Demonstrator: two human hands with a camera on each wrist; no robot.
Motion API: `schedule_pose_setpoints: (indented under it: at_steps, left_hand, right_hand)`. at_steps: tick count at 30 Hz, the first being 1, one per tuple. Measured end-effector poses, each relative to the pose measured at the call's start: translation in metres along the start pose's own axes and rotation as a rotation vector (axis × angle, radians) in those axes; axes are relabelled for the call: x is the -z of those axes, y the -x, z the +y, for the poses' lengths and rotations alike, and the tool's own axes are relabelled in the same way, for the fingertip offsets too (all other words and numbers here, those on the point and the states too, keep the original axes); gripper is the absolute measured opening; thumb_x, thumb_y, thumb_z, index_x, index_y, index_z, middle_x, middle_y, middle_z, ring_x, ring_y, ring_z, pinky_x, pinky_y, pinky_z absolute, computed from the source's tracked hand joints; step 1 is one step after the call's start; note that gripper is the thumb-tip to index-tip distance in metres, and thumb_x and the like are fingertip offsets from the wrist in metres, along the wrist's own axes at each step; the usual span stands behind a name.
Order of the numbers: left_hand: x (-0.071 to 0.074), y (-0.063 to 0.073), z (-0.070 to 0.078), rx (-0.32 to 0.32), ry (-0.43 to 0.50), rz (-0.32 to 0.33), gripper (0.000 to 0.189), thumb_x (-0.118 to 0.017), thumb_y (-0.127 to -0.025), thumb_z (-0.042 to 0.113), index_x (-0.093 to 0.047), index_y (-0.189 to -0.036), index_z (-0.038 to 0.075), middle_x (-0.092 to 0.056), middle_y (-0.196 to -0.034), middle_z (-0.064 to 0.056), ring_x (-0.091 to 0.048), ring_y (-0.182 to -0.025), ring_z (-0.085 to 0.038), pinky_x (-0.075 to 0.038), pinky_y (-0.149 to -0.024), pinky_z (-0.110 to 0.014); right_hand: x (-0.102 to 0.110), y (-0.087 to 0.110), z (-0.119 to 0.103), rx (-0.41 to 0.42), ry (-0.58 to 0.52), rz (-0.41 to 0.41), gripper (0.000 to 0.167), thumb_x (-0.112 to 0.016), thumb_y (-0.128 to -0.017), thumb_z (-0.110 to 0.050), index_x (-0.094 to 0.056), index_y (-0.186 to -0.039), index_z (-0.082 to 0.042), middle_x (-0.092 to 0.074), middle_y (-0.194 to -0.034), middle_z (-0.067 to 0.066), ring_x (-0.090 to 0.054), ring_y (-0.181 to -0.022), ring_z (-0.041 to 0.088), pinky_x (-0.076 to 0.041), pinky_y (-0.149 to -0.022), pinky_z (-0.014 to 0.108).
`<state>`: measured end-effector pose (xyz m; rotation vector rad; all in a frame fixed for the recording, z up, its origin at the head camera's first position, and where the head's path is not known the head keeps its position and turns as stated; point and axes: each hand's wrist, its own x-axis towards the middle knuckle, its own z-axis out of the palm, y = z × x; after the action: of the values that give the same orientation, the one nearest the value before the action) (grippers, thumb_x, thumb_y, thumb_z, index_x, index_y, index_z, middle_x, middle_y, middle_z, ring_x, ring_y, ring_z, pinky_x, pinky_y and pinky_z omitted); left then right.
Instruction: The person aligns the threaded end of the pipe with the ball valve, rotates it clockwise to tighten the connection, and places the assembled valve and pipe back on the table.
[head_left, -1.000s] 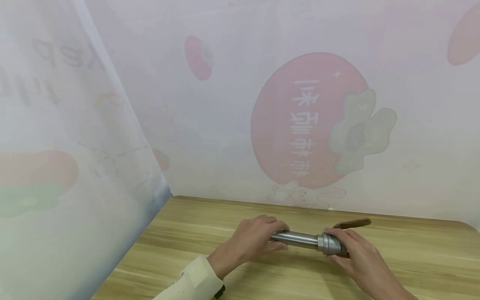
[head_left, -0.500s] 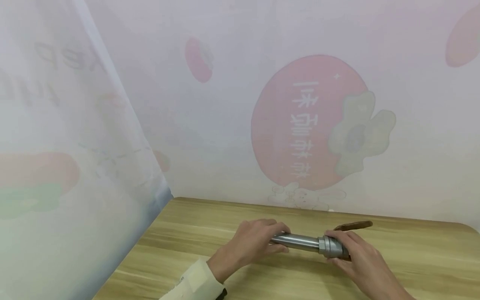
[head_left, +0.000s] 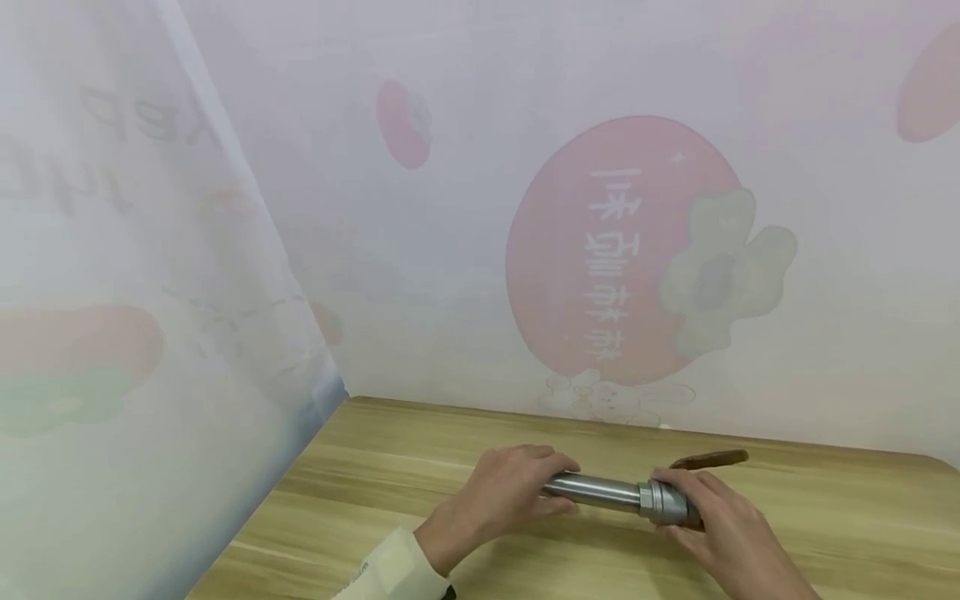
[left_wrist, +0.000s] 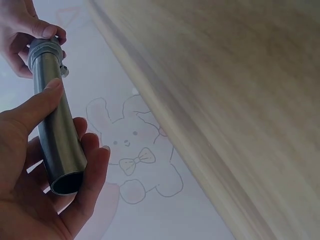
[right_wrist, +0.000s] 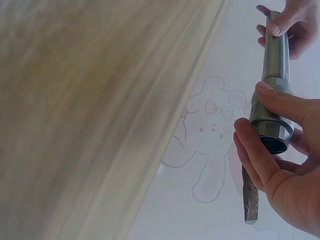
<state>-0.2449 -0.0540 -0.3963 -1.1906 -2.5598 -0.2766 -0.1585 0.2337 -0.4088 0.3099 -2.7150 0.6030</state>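
A shiny metal pipe (head_left: 600, 492) is joined at its right end to a grey ball valve (head_left: 662, 503), whose brown lever handle (head_left: 708, 459) points away to the right. My left hand (head_left: 504, 493) grips the pipe near its free end; the left wrist view shows the pipe's open mouth (left_wrist: 68, 184) between curled fingers. With thumb and fingers my right hand (head_left: 731, 525) grips the valve body. Threads on the pipe (right_wrist: 276, 73) show just beside the valve in the right wrist view, along with the valve's threaded open end (right_wrist: 274, 144).
Below the hands lies a wood-grain table (head_left: 360, 467). A pale printed curtain (head_left: 435, 275) with fruit and rabbit drawings hangs behind its back edge. Another curtain panel (head_left: 97, 250) hangs along the left side.
Both hands keep their grips on the pipe and valve, with almost no movement. The whole head view has shifted slightly, so everything sits a little lower in it.
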Motion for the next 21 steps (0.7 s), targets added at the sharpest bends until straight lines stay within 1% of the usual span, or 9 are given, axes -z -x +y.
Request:
schedule_pose_setpoints:
  at_steps: [7,14,18,21]
  left_hand:
    - [-0.0007,0.0013,0.0005,0.025,0.018,0.003,0.036,-0.086,-0.09,0.055,-0.079,-0.118,0.033,-0.075,-0.102,0.019,-0.058,-0.079,0.007,-0.039,-0.059,-0.013]
    - [-0.0024,0.0026,-0.0003,0.024,0.038,0.01,0.036,-0.087,-0.089,0.053,-0.079,-0.118,0.035,-0.079,-0.103,0.018,-0.063,-0.085,0.003,-0.041,-0.059,-0.015]
    - [-0.0026,0.0031,-0.0007,0.022,0.048,0.018,0.035,-0.087,-0.088,0.052,-0.078,-0.117,0.034,-0.079,-0.1,0.017,-0.06,-0.081,0.002,-0.038,-0.057,-0.015]
    - [-0.0027,0.0032,-0.0015,0.013,0.045,0.036,0.035,-0.088,-0.088,0.051,-0.078,-0.117,0.033,-0.079,-0.098,0.016,-0.06,-0.079,0.001,-0.037,-0.056,-0.015]
  right_hand:
    - [-0.0006,-0.0001,-0.0007,-0.01,0.006,-0.021,0.066,-0.101,-0.075,-0.019,-0.072,-0.134,-0.018,-0.074,-0.122,0.007,-0.073,-0.101,0.021,-0.066,-0.075,0.045]
    - [-0.0023,0.0017,-0.0015,-0.016,0.015,-0.018,0.065,-0.101,-0.074,-0.018,-0.073,-0.133,-0.017,-0.075,-0.121,0.007,-0.072,-0.099,0.021,-0.065,-0.074,0.043]
    - [-0.0028,0.0027,-0.0022,-0.015,0.018,-0.013,0.064,-0.102,-0.074,-0.018,-0.073,-0.132,-0.018,-0.075,-0.119,0.006,-0.072,-0.099,0.019,-0.065,-0.073,0.041]
    - [-0.0034,0.0029,-0.0025,0.004,0.029,0.006,0.065,-0.102,-0.073,-0.018,-0.073,-0.131,-0.018,-0.075,-0.119,0.006,-0.073,-0.098,0.019,-0.065,-0.073,0.041]
